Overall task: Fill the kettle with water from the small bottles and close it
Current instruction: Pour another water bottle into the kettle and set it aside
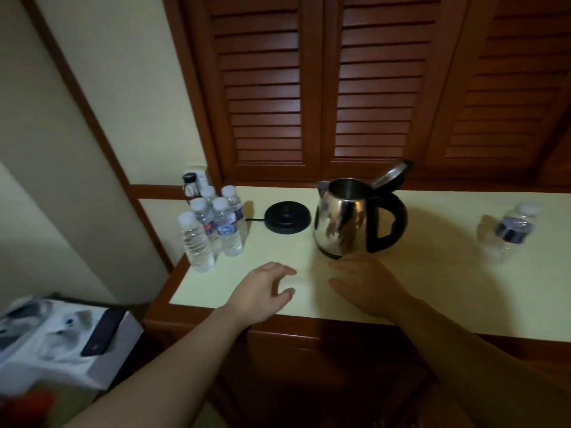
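Both hands are held empty over the countertop [432,273], fingers loosely spread. The steel kettle [343,223] stands just beyond the right hand [367,288], its lid [392,174] tipped up; whether water lies inside cannot be told. Beyond the left hand [262,291] and to its left, a cluster of capped small bottles [213,227] is seen, holding clear water. The black base [287,217] sits between cluster and kettle. Far right of the right hand, another bottle [509,233] stands, blurred.

counter [432,282] pale top, wood edge | louvered doors [364,84] behind | white box [61,338] lower left
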{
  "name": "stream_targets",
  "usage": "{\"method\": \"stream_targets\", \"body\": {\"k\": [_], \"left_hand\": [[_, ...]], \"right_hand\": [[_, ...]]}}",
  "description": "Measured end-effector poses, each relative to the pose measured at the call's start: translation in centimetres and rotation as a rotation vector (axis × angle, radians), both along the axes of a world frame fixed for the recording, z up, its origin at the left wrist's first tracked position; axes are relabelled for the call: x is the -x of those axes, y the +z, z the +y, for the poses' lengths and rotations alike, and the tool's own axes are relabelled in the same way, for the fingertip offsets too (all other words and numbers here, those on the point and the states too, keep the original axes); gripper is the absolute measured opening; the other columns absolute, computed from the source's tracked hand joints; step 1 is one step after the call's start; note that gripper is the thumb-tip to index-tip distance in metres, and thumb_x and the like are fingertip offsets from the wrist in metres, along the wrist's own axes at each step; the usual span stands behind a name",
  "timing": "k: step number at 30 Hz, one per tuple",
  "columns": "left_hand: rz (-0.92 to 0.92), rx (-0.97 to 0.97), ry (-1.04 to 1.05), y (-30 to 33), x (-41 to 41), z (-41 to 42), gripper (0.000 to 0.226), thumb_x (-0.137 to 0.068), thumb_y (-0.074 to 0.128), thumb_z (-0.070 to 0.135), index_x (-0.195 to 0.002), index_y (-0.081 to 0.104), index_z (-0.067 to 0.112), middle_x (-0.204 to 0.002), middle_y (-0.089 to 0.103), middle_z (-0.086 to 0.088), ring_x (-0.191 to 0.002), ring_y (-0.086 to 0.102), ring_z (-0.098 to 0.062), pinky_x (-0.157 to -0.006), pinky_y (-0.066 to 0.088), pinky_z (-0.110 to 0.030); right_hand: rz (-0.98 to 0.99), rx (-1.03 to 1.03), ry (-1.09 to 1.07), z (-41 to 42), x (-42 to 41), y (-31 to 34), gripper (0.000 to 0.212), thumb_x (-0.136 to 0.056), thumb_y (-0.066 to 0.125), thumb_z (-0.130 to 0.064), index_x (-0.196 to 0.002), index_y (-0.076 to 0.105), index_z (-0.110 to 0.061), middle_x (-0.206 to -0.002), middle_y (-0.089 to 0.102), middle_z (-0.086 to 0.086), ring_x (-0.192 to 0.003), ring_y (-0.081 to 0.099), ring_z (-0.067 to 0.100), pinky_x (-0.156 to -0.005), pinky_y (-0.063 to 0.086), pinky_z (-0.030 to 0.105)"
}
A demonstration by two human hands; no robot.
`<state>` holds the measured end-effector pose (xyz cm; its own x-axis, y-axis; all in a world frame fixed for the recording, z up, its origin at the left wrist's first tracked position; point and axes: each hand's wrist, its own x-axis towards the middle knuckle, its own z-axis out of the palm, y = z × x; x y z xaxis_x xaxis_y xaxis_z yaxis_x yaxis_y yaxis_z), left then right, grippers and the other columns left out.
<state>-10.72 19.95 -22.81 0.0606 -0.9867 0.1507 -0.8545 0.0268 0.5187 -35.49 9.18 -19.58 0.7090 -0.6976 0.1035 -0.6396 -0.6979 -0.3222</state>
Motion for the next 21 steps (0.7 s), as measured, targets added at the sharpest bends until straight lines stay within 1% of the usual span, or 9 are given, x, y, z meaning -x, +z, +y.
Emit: {"method": "stream_targets", "body": {"k": [3,6,8,9,11,13,16,19,21], "left_hand": [[0.013,0.023,0.067,0.0,-2.6,2.0,0.038,-0.091,0.066,0.043,-0.128,0.067,0.033,-0.129,0.064,0.018,-0.118,0.058,-0.002,-0.105,0.047,-0.029],[0.061,0.071,0.162,-0.2,-4.7,3.5,0.034,-0.090,0.068,0.043,-0.122,0.071,0.033,-0.121,0.065,0.017,-0.109,0.060,-0.002,-0.096,0.051,-0.030],[0.118,0.140,0.257,-0.3,-5.9,4.2,0.027,-0.087,0.071,0.044,-0.111,0.073,0.033,-0.110,0.066,0.014,-0.098,0.062,-0.003,-0.087,0.055,-0.030],[0.164,0.183,0.325,-0.1,-6.4,4.5,0.021,-0.085,0.073,0.042,-0.104,0.073,0.032,-0.104,0.066,0.012,-0.093,0.062,-0.004,-0.084,0.054,-0.025],[0.258,0.273,0.480,0.6,-7.3,5.2,0.012,-0.083,0.078,0.033,-0.085,0.068,0.027,-0.093,0.064,0.007,-0.085,0.060,-0.005,-0.073,0.046,-0.010],[0.357,0.349,0.637,1.1,-8.2,5.6,0.026,-0.081,0.082,0.027,-0.078,0.056,0.022,-0.086,0.060,0.004,-0.078,0.056,-0.006,-0.066,0.040,-0.010],[0.483,0.384,0.749,1.1,-10.4,5.5,0.045,-0.075,0.089,0.031,-0.092,0.049,0.020,-0.091,0.059,-0.001,-0.084,0.060,-0.017,-0.074,0.050,-0.028],[0.567,0.298,0.668,1.4,-11.6,4.8,0.067,-0.074,0.091,0.036,-0.123,0.047,0.021,-0.110,0.063,0.010,-0.099,0.064,-0.008,-0.087,0.051,-0.028],[0.558,0.266,0.623,1.5,-11.6,4.2,0.071,-0.074,0.089,0.042,-0.129,0.046,0.028,-0.114,0.065,0.015,-0.102,0.064,-0.007,-0.090,0.051,-0.031]], "right_hand": [[-0.039,-0.101,-0.013,0.7,-2.6,-1.2,0.063,-0.101,0.049,-0.063,-0.140,0.064,-0.016,-0.144,0.060,0.003,-0.139,0.047,0.024,-0.114,0.026,0.028],[-0.079,-0.167,-0.044,1.0,-4.5,-2.5,0.062,-0.098,0.061,-0.055,-0.152,0.052,-0.025,-0.161,0.042,-0.002,-0.151,0.030,0.018,-0.122,0.021,0.031],[-0.042,-0.173,-0.051,1.4,-5.5,-2.9,0.065,-0.098,0.060,-0.056,-0.155,0.047,-0.028,-0.166,0.033,-0.004,-0.155,0.025,0.017,-0.125,0.017,0.033],[-0.024,-0.165,-0.058,1.5,-5.9,-3.3,0.066,-0.098,0.058,-0.059,-0.156,0.045,-0.029,-0.167,0.030,-0.004,-0.156,0.023,0.018,-0.126,0.016,0.034],[0.006,-0.141,-0.078,1.6,-6.4,-3.8,0.067,-0.098,0.054,-0.063,-0.156,0.045,-0.031,-0.169,0.029,-0.002,-0.156,0.023,0.020,-0.127,0.016,0.037],[-0.003,-0.116,-0.101,1.7,-6.6,-4.2,0.066,-0.097,0.054,-0.065,-0.154,0.047,-0.032,-0.168,0.031,-0.002,-0.155,0.026,0.020,-0.127,0.017,0.038],[-0.016,-0.100,-0.114,1.7,-6.6,-4.1,0.066,-0.096,0.055,-0.065,-0.153,0.050,-0.032,-0.167,0.033,-0.003,-0.154,0.028,0.018,-0.125,0.017,0.035],[-0.006,-0.108,-0.106,1.7,-6.5,-4.1,0.066,-0.096,0.054,-0.066,-0.153,0.049,-0.033,-0.167,0.033,-0.003,-0.154,0.028,0.018,-0.125,0.019,0.037],[-0.006,-0.123,-0.104,1.7,-6.4,-4.0,0.066,-0.096,0.056,-0.065,-0.153,0.049,-0.032,-0.167,0.033,-0.003,-0.154,0.028,0.018,-0.125,0.020,0.038]]}}
